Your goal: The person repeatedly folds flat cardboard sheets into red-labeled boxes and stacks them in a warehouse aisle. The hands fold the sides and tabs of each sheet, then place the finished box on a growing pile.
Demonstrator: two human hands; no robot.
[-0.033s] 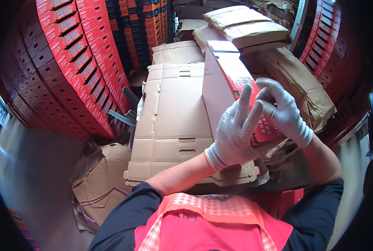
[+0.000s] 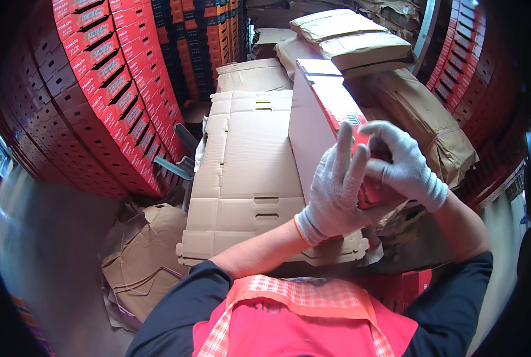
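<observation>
Both my hands wear pale knitted gloves and are close together over the near end of a red carton [image 2: 337,102]. The carton stands on its narrow side, its plain pale face turned left. My left hand [image 2: 335,187] is open, palm partly toward the right hand, with two fingers stretched up and apart. My right hand [image 2: 403,162] has curved fingers, a gap between thumb and forefinger, and nothing visible in it. Its fingertips are near the left fingers; whether they touch is unclear. Left of the carton lies a flat brown cardboard blank [image 2: 250,157] with slots.
Tall stacks of red cartons [image 2: 107,71] rise at the left, with more red cartons [image 2: 456,53] at the right. Paper-wrapped bundles [image 2: 366,50] lie behind and right of the carton. Brown wrapping paper [image 2: 143,262] with straps lies low at the left.
My right thumb and forefinger have spread apart, and the hand has shifted slightly. My left hand has moved slightly down and turned. The carton has barely moved.
</observation>
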